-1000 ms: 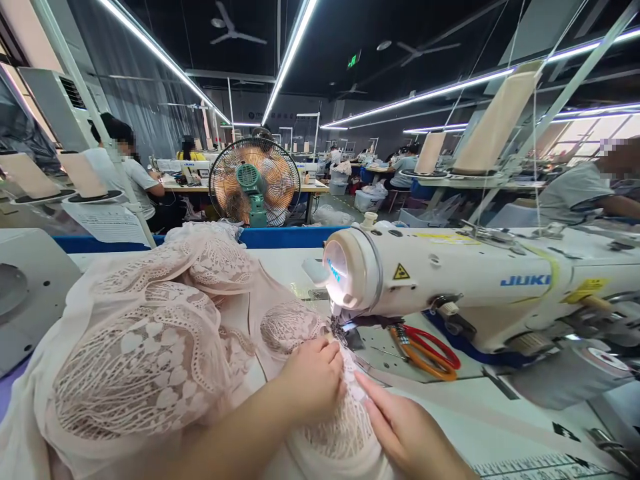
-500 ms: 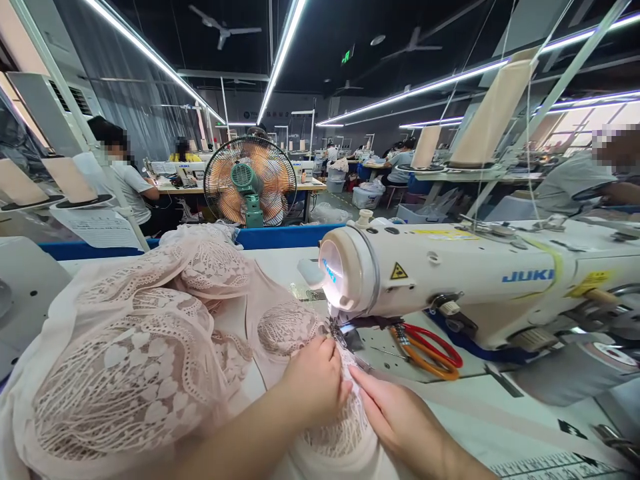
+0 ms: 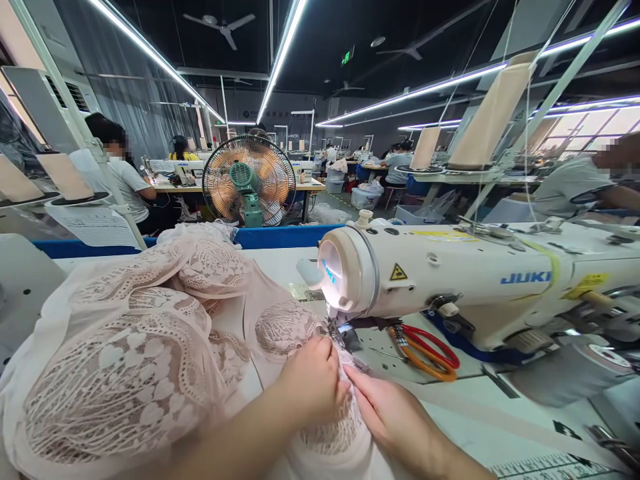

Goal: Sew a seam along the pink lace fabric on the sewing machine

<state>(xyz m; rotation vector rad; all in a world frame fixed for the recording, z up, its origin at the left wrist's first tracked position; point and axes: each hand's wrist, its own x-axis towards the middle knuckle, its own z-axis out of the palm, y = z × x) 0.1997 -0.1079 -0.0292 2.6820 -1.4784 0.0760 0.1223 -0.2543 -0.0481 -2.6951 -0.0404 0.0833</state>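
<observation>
Head view: lace garment [image 3: 333, 437] lies lower centre of frame, upper end at the needle area [image 3: 336, 327] of white sewing machine [image 3: 450, 267].
Left hand [image 3: 315, 377]: fingers curled down on garment; pinch or press, cannot tell.
Right hand [image 3: 393, 410]: fingers nearly straight along garment's right edge; grip hidden.
Lace cups [image 3: 120, 380]: heaped, lower left.
Orange-and-red handles [image 3: 433, 363]: right of centre.
</observation>
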